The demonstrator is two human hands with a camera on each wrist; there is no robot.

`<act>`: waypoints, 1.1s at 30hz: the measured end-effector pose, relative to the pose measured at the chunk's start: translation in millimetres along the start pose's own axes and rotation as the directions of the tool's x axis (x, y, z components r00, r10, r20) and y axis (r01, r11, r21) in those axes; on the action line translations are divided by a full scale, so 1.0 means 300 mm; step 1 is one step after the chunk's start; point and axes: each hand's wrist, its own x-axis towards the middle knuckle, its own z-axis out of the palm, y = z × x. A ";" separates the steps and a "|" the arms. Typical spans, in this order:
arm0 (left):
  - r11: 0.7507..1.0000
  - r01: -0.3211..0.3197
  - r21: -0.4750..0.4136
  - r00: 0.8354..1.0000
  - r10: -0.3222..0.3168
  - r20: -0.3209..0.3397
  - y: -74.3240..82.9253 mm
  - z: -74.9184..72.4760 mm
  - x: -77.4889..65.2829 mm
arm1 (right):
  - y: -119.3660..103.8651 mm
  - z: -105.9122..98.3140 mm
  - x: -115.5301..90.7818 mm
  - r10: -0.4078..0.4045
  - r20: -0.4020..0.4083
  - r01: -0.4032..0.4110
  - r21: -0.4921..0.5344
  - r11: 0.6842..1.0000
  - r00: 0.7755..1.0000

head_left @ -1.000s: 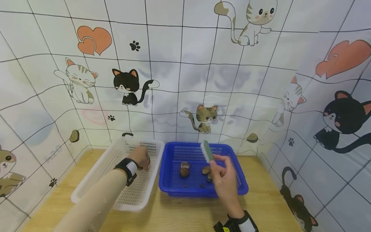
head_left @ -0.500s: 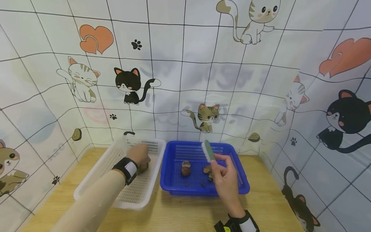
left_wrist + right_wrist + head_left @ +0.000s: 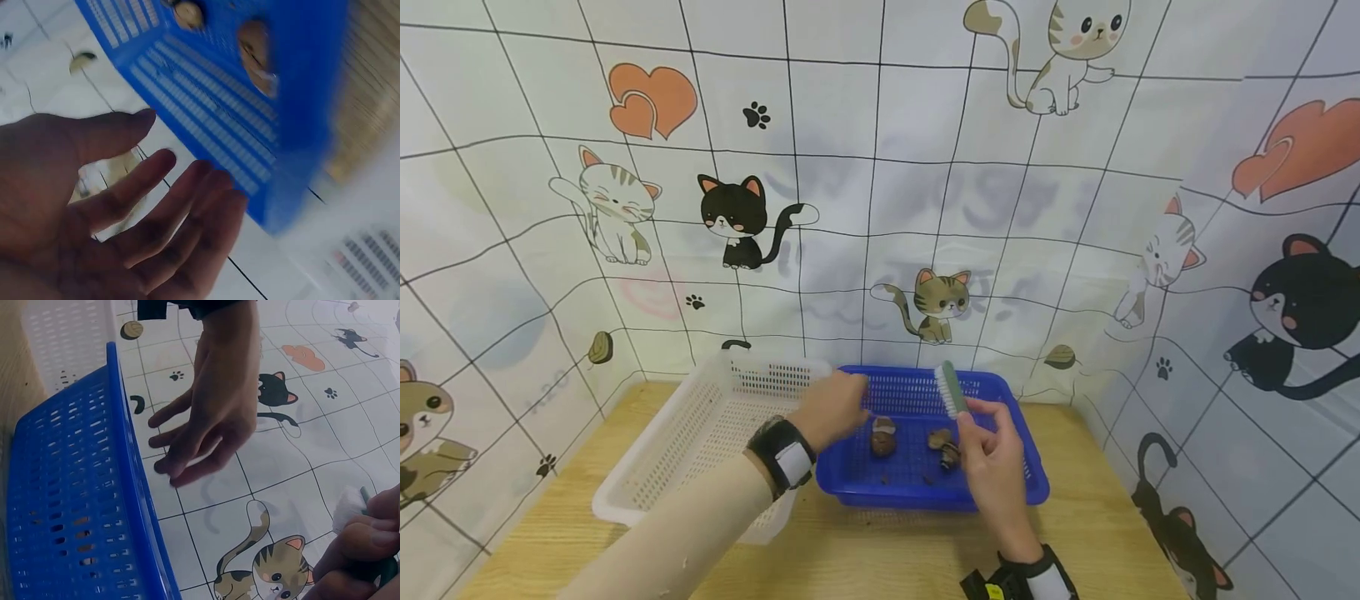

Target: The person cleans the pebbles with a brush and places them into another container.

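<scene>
In the head view my left hand (image 3: 831,408) hovers over the adjoining rims of the white basket (image 3: 617,492) and the blue basket (image 3: 925,500). The left wrist view shows its fingers loosely bent, with nothing between them. My right hand (image 3: 996,471) pinches the handle of a small green brush (image 3: 951,389), white bristles facing left, above the blue basket's right half. A brown shell-like piece (image 3: 883,439) with a pale end lies inside the blue basket. To its right are a tan piece (image 3: 938,438) and a dark-striped piece (image 3: 950,456), close together.
Both baskets stand side by side on a wooden table (image 3: 865,558). Behind and at both sides rises a sheet (image 3: 850,200) printed with cats and grid lines. Small brown crumbs (image 3: 928,480) lie on the blue basket's floor. My left forearm hides part of the white basket.
My left hand has risen out of the white basket and moved right to the blue one. The brown object seen at its fingers half a second ago is no longer there. The brush has shifted slightly right.
</scene>
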 end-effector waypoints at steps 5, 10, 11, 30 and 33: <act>0.998 -0.046 0.034 0.991 0.041 0.127 0.116 0.061 0.029 | 0.008 -0.022 0.004 0.020 -0.014 -0.020 -0.019 1.000 1.000; 0.992 -0.066 0.107 0.984 0.047 0.171 0.165 0.133 0.079 | 0.014 -0.035 0.009 0.045 -0.020 -0.045 -0.023 0.999 0.999; 0.992 -0.060 0.109 0.984 0.040 0.175 0.166 0.145 0.090 | 0.014 -0.037 0.011 0.052 -0.025 -0.053 -0.024 0.998 0.998; 0.960 -0.025 0.278 0.952 -0.061 0.299 0.169 0.211 0.129 | -0.010 -0.071 0.050 0.189 -0.031 -0.190 -0.024 0.981 0.981; 0.961 -0.037 0.274 0.960 -0.041 0.276 0.172 0.214 0.121 | -0.012 -0.072 0.052 0.202 -0.034 -0.203 -0.033 0.979 0.979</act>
